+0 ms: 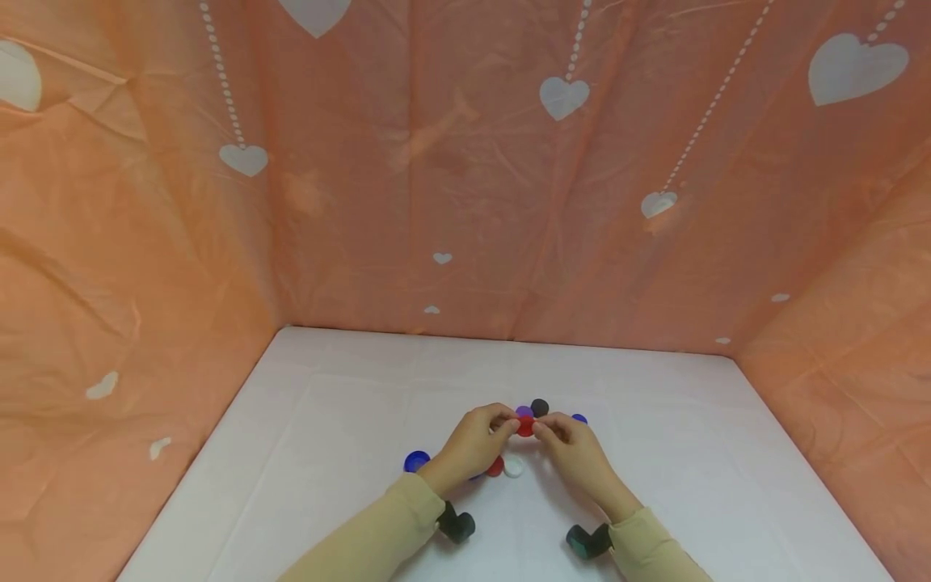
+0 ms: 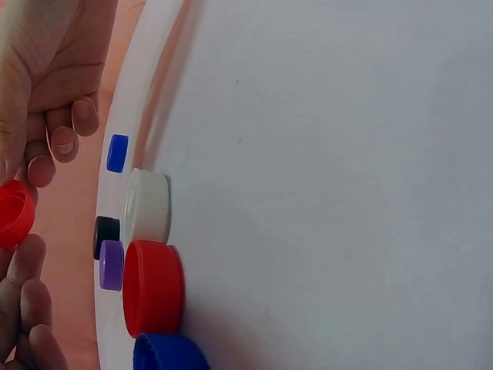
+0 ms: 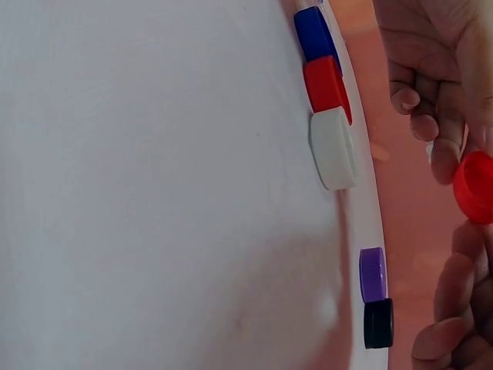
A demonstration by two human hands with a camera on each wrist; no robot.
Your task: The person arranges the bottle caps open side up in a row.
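Note:
Both hands hold one red bottle cap (image 1: 525, 427) between them, raised above the white table. My left hand (image 1: 473, 440) pinches its left edge with thumb and fingers. Opposite, my right hand (image 1: 582, 457) pinches the right edge. The hollow inside of the held cap (image 2: 15, 214) shows in the left wrist view. Below, a second red cap (image 2: 154, 289) stands on the table between a white cap (image 1: 513, 467) and a blue cap (image 2: 173, 353). My left forearm partly covers that blue cap in the head view.
Beyond the hands lie a purple cap (image 1: 524, 411) and a black cap (image 1: 540, 407), side by side. A small blue cap (image 1: 579, 418) is behind the right hand, and a larger blue cap (image 1: 417, 461) lies left of the left wrist. Orange curtains (image 1: 465, 202) border the white table (image 1: 364, 388).

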